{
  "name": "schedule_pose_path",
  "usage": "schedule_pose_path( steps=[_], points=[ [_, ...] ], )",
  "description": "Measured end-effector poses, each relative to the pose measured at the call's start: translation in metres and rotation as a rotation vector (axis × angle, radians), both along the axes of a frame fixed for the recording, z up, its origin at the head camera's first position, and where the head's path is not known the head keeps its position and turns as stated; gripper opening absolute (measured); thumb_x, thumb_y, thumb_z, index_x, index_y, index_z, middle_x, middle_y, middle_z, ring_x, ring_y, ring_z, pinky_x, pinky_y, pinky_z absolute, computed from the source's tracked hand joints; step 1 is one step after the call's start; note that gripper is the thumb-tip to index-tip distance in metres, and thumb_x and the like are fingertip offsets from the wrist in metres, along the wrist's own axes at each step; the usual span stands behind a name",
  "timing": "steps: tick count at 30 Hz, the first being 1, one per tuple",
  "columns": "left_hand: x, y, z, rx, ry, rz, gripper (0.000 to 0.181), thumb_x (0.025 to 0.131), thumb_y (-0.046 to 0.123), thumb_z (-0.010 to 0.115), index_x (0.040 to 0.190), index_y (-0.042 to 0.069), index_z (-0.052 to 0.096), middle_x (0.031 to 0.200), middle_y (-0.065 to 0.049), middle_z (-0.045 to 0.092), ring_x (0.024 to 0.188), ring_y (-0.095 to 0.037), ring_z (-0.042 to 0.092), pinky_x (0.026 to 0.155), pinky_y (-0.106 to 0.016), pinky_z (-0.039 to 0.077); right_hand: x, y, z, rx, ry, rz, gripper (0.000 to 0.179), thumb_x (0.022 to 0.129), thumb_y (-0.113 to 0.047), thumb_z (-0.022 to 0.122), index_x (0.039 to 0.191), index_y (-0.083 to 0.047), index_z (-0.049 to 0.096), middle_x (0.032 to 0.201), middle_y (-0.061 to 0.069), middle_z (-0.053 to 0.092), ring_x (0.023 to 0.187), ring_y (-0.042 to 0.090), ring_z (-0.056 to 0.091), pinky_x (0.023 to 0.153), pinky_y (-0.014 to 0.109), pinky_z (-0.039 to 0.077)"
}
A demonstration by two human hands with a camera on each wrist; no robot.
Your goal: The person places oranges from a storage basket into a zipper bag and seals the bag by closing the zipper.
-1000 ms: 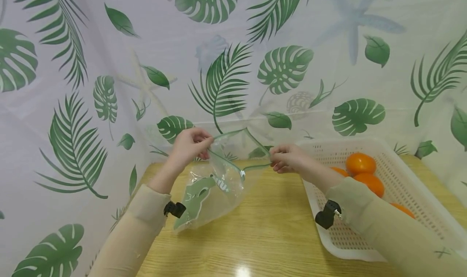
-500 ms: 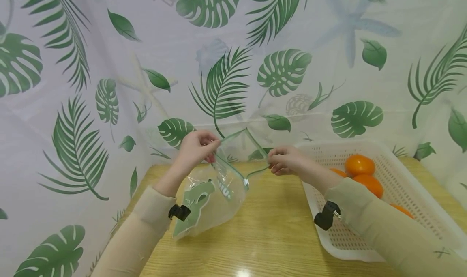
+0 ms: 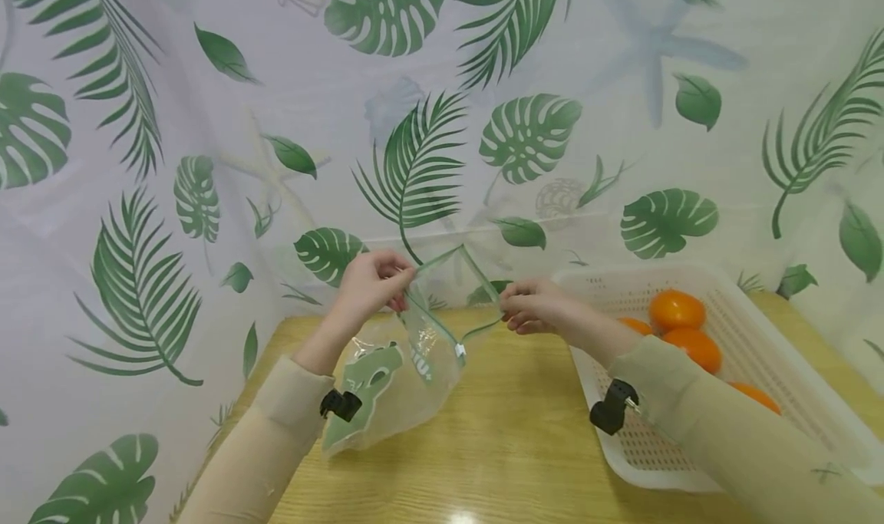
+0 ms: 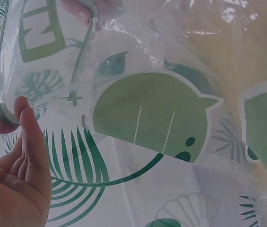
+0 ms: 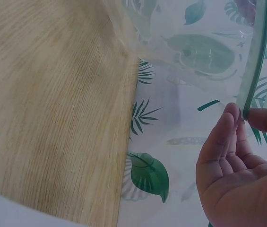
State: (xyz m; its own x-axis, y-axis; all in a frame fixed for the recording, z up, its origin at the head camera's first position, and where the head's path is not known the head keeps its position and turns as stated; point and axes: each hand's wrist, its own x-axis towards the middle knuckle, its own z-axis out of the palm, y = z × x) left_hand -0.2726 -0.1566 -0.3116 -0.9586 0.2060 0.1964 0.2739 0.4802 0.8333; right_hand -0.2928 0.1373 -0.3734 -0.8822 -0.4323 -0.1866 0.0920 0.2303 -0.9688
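Observation:
A clear zip bag (image 3: pixel 414 401) with a green print and green-edged mouth hangs between both hands, its lower part over the table. My left hand (image 3: pixel 371 282) pinches one side of the rim; the left wrist view shows thumb and fingers of that hand (image 4: pixel 22 165) on the green edge. On the opposite side, my right hand (image 3: pixel 542 307) pinches the rim between thumb and fingers, as the hand (image 5: pixel 242 165) in the right wrist view shows. The mouth stands spread apart, with a white slider (image 3: pixel 460 350) at its near corner. Only the print shows through the bag.
A white plastic basket (image 3: pixel 645 470) stands on the right of the wooden table (image 3: pixel 497 447), partly under the right forearm. Several orange round fruits (image 3: pixel 677 310) lie in it. Behind the table hangs a leaf-patterned cloth (image 3: pixel 442 71).
My left hand has shifted slightly right and down, toward the right hand, so the bag's mouth is a little narrower. Both hands keep their pinch on the rim.

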Motion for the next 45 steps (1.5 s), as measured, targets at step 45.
schedule_pose_path(
  steps=[45],
  points=[
    [-0.007,0.009,-0.013,-0.019,-0.047,-0.017,0.02,0.105,0.019,0.066,0.111,0.001,0.073,0.072,0.0,0.07,0.061,-0.013,0.067,0.069,-0.039,0.066,0.007,0.053,-0.001,0.373,0.183,-0.016,0.03,0.107,-0.019,0.06,0.124,0.006,0.063,0.102,0.012,0.072,0.086,0.015,0.069,0.079,0.03,0.062]
  ],
)
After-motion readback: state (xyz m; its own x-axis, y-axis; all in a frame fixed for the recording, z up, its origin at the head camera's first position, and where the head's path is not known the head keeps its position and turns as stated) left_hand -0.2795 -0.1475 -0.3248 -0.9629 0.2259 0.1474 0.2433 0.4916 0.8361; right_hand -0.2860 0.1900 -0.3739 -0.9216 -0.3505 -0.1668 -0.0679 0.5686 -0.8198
